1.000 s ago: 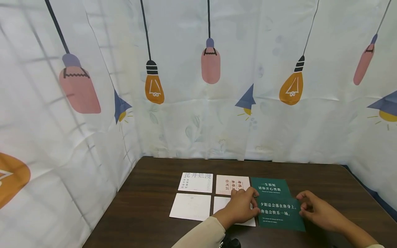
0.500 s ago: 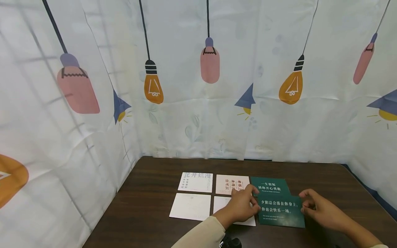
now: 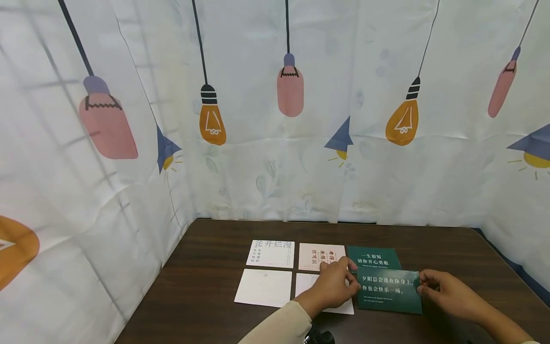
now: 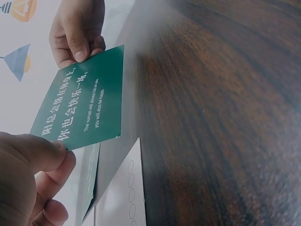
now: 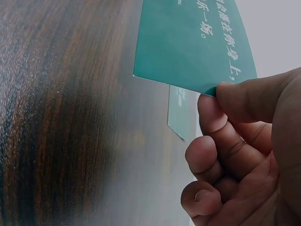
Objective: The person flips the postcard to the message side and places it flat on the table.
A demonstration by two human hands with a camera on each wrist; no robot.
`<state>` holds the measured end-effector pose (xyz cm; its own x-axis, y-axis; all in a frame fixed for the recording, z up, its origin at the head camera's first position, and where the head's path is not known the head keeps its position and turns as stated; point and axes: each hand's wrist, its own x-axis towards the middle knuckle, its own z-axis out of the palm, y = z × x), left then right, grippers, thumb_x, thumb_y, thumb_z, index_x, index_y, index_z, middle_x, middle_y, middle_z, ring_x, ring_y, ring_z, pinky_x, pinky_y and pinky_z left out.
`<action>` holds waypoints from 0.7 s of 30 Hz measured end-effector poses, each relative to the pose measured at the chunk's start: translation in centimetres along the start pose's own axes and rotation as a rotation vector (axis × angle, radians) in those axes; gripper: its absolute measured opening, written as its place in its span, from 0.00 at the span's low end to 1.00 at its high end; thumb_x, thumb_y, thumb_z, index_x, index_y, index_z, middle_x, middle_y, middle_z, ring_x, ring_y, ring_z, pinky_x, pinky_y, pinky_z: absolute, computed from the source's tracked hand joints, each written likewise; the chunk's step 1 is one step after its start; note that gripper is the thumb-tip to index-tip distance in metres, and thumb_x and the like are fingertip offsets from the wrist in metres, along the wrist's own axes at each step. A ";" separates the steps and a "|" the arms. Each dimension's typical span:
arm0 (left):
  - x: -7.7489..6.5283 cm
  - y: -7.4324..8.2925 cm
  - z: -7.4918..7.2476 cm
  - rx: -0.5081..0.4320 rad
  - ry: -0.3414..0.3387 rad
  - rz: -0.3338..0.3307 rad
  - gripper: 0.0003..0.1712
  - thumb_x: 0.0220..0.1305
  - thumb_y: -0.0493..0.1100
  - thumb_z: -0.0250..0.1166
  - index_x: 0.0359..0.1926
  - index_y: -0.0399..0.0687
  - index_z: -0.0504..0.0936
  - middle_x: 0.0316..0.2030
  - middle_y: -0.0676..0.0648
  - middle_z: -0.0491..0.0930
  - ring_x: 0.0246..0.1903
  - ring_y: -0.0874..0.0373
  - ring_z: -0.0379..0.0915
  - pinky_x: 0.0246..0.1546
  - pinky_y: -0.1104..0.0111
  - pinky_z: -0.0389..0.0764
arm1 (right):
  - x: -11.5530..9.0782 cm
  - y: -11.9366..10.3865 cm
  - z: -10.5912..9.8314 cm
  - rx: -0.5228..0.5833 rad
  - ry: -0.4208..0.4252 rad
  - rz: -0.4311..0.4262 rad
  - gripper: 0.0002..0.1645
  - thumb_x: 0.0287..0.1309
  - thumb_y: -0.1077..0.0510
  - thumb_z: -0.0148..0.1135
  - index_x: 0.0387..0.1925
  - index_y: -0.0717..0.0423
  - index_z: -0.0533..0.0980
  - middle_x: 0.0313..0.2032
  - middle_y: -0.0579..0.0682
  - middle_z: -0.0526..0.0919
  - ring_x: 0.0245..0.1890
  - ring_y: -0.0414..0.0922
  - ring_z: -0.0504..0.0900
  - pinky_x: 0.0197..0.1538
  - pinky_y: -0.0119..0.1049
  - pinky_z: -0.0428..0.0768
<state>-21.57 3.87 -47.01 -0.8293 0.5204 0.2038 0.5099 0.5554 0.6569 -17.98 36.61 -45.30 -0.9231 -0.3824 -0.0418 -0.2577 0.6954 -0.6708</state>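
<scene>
A green postcard with white Chinese lettering hangs tilted between both hands, its printed face toward me. My left hand pinches its left edge between thumb and forefinger. At the opposite edge, my right hand grips it by thumb and forefinger, the other fingers curled below. In the right wrist view the card stands off the wooden surface. Behind it lies a second green postcard, its lower part covered by the held one.
Left of the green cards, pale cards lie in two rows: a blue-lettered card, a pinkish card with red lettering, a blank-looking white card and one partly under my left hand. The dark wooden table ends at a printed curtain.
The held postcard has risen slightly and tipped up more toward me. My right hand has shifted a little right, while my left hand has stayed almost in place.
</scene>
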 end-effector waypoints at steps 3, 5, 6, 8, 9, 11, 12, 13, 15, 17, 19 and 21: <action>-0.1 -0.1 0.0 0.016 0.002 0.018 0.10 0.67 0.45 0.70 0.44 0.55 0.77 0.29 0.69 0.78 0.35 0.74 0.69 0.48 0.61 0.58 | -0.1 -0.2 0.1 -0.009 0.013 0.006 0.11 0.75 0.53 0.58 0.40 0.58 0.72 0.33 0.48 0.77 0.31 0.35 0.72 0.30 0.36 0.68; -0.1 -0.1 -0.1 0.024 0.004 0.032 0.07 0.68 0.45 0.70 0.41 0.56 0.78 0.29 0.68 0.77 0.33 0.73 0.67 0.48 0.61 0.58 | -0.2 -0.3 0.1 -0.012 0.025 0.017 0.11 0.75 0.53 0.58 0.39 0.57 0.72 0.33 0.48 0.77 0.30 0.35 0.72 0.29 0.36 0.68; -0.2 -0.2 -0.1 0.030 0.006 0.040 0.06 0.68 0.46 0.69 0.39 0.57 0.78 0.29 0.68 0.76 0.33 0.73 0.66 0.48 0.61 0.58 | -0.2 -0.3 0.2 -0.017 0.033 0.019 0.11 0.75 0.53 0.58 0.39 0.57 0.72 0.33 0.48 0.77 0.30 0.35 0.72 0.29 0.35 0.68; -0.2 -0.3 -0.1 0.042 0.009 0.052 0.06 0.69 0.46 0.69 0.37 0.57 0.79 0.29 0.68 0.76 0.32 0.72 0.64 0.47 0.60 0.57 | -0.2 -0.4 0.2 -0.022 0.041 0.030 0.11 0.75 0.53 0.58 0.40 0.56 0.73 0.33 0.47 0.78 0.30 0.35 0.72 0.30 0.35 0.69; -0.1 -0.3 -0.1 0.044 0.011 0.057 0.06 0.70 0.47 0.68 0.36 0.58 0.79 0.29 0.68 0.76 0.31 0.72 0.64 0.47 0.60 0.57 | -0.2 -0.4 0.1 -0.024 0.043 0.031 0.11 0.75 0.53 0.58 0.40 0.56 0.73 0.34 0.47 0.78 0.30 0.35 0.72 0.29 0.35 0.70; -0.1 -0.3 -0.1 0.048 0.013 0.063 0.06 0.70 0.47 0.68 0.36 0.58 0.79 0.29 0.68 0.76 0.31 0.72 0.63 0.46 0.60 0.57 | -0.2 -0.5 0.1 -0.024 0.047 0.034 0.11 0.75 0.52 0.58 0.40 0.56 0.73 0.33 0.46 0.78 0.29 0.36 0.72 0.29 0.35 0.70; -0.1 -0.4 0.0 0.049 0.013 0.064 0.06 0.71 0.47 0.67 0.36 0.58 0.79 0.29 0.68 0.77 0.31 0.71 0.63 0.46 0.60 0.57 | -0.2 -0.5 0.1 -0.023 0.047 0.031 0.11 0.75 0.52 0.58 0.39 0.56 0.73 0.33 0.47 0.77 0.29 0.36 0.72 0.29 0.35 0.70; -0.1 -0.4 0.0 0.049 0.013 0.066 0.06 0.71 0.47 0.67 0.36 0.58 0.79 0.29 0.68 0.77 0.32 0.71 0.63 0.46 0.60 0.57 | -0.2 -0.5 0.1 -0.022 0.046 0.028 0.11 0.75 0.52 0.58 0.39 0.56 0.72 0.31 0.47 0.76 0.28 0.36 0.72 0.28 0.35 0.69; -0.1 -0.4 -0.1 0.050 0.014 0.067 0.05 0.71 0.47 0.66 0.36 0.58 0.79 0.30 0.68 0.78 0.32 0.71 0.63 0.46 0.60 0.57 | -0.3 -0.5 0.2 -0.021 0.047 0.014 0.11 0.76 0.52 0.57 0.38 0.56 0.72 0.30 0.47 0.75 0.26 0.36 0.70 0.27 0.36 0.68; -0.1 -0.4 -0.1 0.055 0.016 0.073 0.05 0.72 0.48 0.65 0.36 0.58 0.79 0.31 0.69 0.79 0.33 0.71 0.63 0.45 0.60 0.57 | -0.3 -0.5 0.2 -0.018 0.046 0.008 0.12 0.76 0.53 0.57 0.38 0.56 0.71 0.30 0.48 0.74 0.24 0.36 0.69 0.26 0.36 0.67; -0.1 -0.3 -0.1 0.058 0.017 0.076 0.05 0.72 0.48 0.65 0.36 0.58 0.79 0.32 0.69 0.80 0.34 0.71 0.64 0.45 0.60 0.57 | -0.4 -0.5 0.3 -0.018 0.047 0.013 0.12 0.76 0.53 0.57 0.38 0.56 0.71 0.29 0.48 0.74 0.23 0.36 0.68 0.25 0.36 0.67; -0.1 -0.2 -0.2 0.057 0.016 0.081 0.05 0.72 0.47 0.65 0.36 0.58 0.79 0.31 0.69 0.80 0.35 0.71 0.64 0.45 0.60 0.57 | -0.4 -0.5 0.3 -0.016 0.045 0.021 0.12 0.76 0.52 0.57 0.38 0.56 0.71 0.30 0.48 0.75 0.23 0.36 0.67 0.25 0.36 0.67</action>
<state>-21.66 3.59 -47.06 -0.7883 0.5548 0.2659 0.5870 0.5486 0.5954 -17.38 36.24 -45.21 -0.9400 -0.3403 -0.0219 -0.2426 0.7126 -0.6583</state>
